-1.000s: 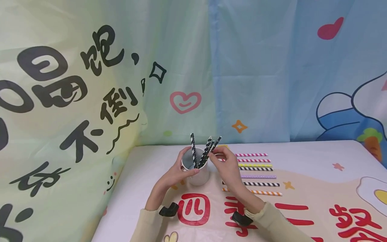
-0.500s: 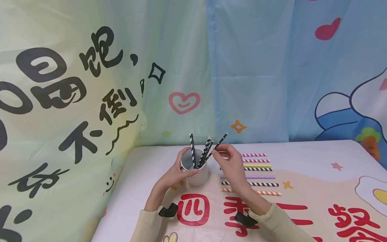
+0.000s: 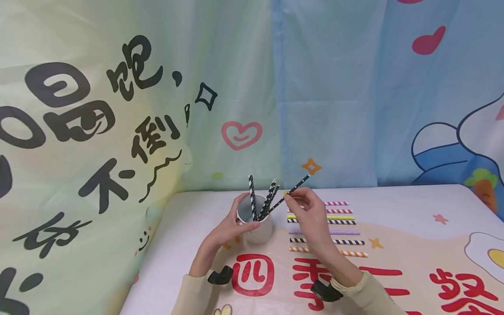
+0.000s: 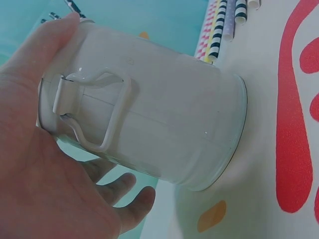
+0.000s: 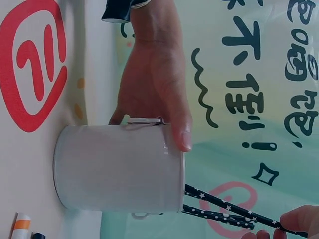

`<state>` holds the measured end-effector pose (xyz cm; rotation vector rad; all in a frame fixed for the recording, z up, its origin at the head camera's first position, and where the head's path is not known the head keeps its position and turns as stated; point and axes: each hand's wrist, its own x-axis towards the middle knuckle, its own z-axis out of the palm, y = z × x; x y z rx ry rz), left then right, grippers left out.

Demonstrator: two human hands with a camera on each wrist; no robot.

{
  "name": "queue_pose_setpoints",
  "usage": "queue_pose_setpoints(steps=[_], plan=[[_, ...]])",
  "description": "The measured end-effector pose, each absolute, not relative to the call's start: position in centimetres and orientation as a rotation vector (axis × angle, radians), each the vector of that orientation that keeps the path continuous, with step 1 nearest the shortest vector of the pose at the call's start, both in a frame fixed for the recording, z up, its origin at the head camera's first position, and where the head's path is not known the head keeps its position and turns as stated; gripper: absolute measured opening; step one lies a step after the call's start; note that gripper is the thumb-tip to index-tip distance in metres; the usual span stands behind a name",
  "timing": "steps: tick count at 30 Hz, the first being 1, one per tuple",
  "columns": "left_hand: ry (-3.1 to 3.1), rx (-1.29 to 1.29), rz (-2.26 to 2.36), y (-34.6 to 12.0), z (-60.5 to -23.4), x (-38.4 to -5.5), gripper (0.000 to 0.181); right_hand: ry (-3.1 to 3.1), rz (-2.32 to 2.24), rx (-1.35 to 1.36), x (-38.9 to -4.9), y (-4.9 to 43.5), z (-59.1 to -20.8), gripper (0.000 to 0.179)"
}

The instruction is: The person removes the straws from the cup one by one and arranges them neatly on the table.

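Head view, right hand (image 3: 312, 216) pinching black straw (image 3: 300, 184), tilted further than before, left hand (image 3: 229, 226) gripping mug (image 3: 260, 235)

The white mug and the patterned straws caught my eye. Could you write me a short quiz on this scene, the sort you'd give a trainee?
1. Choose one. The right hand pinches: A) a purple straw; B) a black straw with white stars; C) a yellow straw.
2. True or false: the left hand is clear of the white mug.
3. Fill in: of the straws lying on the table, the one lowest in the head view has white and ____ stripes.

Key: 1. B. 2. False; the left hand holds it. 3. Orange.
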<state>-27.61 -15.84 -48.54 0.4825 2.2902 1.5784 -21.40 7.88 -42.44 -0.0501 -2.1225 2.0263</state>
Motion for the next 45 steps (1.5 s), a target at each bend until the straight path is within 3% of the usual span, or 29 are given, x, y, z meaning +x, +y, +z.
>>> queue_pose_setpoints(steps=[26, 45], plan=[[2.288, 0.469, 1.6, -15.8, -48.6, -27.6, 0.088, -2.063, 1.952, 0.093, -20.1, 10.1, -40.9, 0.027], [2.281, 0.454, 1.594, -15.8, -48.6, -27.5, 0.089, -2.209, 1.645, 0.326, -19.3, 13.4, -40.3, 0.02]])
